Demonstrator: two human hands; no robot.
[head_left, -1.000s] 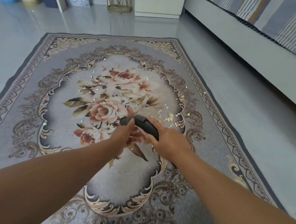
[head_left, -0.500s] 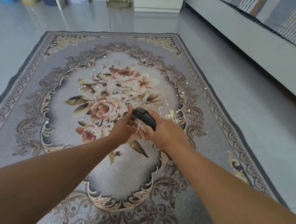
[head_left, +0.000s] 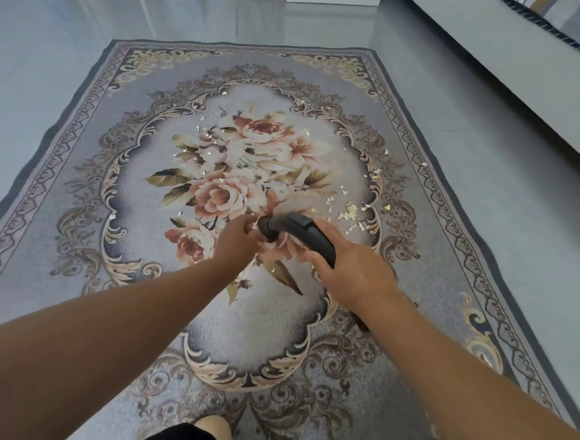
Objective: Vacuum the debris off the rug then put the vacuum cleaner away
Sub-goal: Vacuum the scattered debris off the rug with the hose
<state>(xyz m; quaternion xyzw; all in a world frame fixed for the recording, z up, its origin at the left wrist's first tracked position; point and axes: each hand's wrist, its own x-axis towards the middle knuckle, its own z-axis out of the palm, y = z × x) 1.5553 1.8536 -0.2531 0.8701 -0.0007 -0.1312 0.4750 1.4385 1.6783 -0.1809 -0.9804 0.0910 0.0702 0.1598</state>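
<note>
Vacuum handle (head_left: 301,232) feels rigid and light; my right hand (head_left: 350,275) grips its curve, left hand (head_left: 237,240) pinching its front end.

We see both of our forearms bare from the lower edge of the view up to the wrists, with no sleeves, watch, bracelet or band on either one. Our left hand (head_left: 237,238) is ungloved and its fingers carry no ring that we can make out. Our right hand (head_left: 350,270) is likewise ungloved and ringless on the back and knuckles that show. At the bottom centre, a dark, almost black piece of clothing (head_left: 180,439) covers our leg, its cut too cropped to tell. Just beyond it a pale beige rounded slipper toe (head_left: 214,424) peeks out.
</note>
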